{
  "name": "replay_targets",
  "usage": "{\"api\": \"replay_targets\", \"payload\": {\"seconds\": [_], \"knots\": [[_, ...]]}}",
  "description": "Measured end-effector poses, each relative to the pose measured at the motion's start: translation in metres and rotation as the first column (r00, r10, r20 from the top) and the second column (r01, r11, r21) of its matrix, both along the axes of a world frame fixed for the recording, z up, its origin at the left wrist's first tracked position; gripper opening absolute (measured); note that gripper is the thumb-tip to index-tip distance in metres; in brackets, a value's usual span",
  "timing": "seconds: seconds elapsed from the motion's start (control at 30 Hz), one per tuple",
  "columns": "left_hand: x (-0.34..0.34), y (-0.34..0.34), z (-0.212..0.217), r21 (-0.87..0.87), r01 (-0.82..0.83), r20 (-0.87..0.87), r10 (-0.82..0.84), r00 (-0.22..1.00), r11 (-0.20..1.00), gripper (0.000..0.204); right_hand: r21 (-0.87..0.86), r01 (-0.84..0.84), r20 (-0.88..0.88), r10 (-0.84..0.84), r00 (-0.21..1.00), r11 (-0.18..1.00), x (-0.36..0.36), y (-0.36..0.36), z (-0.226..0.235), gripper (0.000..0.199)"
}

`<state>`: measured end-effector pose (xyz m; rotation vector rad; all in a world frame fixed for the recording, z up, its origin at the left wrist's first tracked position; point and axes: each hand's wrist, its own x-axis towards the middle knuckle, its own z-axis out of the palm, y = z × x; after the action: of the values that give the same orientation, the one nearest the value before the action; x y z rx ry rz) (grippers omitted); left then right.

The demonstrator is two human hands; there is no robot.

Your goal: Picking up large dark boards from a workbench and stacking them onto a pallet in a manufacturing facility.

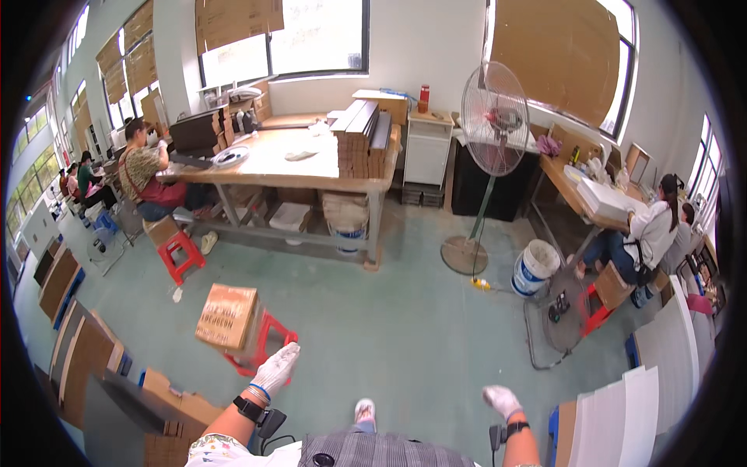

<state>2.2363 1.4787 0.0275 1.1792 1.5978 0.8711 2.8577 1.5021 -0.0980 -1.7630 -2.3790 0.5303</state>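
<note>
My left hand (275,369), in a white knit glove, is stretched out with its fingers extended and nothing in it. In the head view it overlaps the edge of a red plastic stool (268,336); whether it touches the stool I cannot tell. On that stool rests a brown cardboard box (228,317) with dark print. My right hand (503,402), gloved likewise, hangs over the green floor at the lower right. Its fingers are loosely bent, and no object shows in it. Both wrists wear black straps with small devices.
Ahead stands a workbench (272,167) with stacked dark-faced strips (362,140). A pedestal fan (495,117) and a white bucket (535,267) stand right of it. People sit at benches left and right. Leaning panels (615,420) line the lower right; cardboard sheets (85,354) stand left.
</note>
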Motion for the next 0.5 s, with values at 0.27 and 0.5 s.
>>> {"api": "replay_targets", "payload": {"seconds": [0.27, 0.5], "knots": [[0.016, 0.249, 0.064, 0.102, -0.067, -0.061, 0.074, 0.995, 0.993, 0.058, -0.880, 0.474, -0.049, -0.998, -0.039, 0.025, 0.085, -0.006, -0.072, 0.036], [0.025, 0.470, 0.098, 0.113, -0.421, 0.217, 0.391, 0.894, 0.900, 0.055, -0.771, 0.591, -0.036, -0.942, 0.334, 0.239, 0.201, 0.141, -0.160, 0.035]]}}
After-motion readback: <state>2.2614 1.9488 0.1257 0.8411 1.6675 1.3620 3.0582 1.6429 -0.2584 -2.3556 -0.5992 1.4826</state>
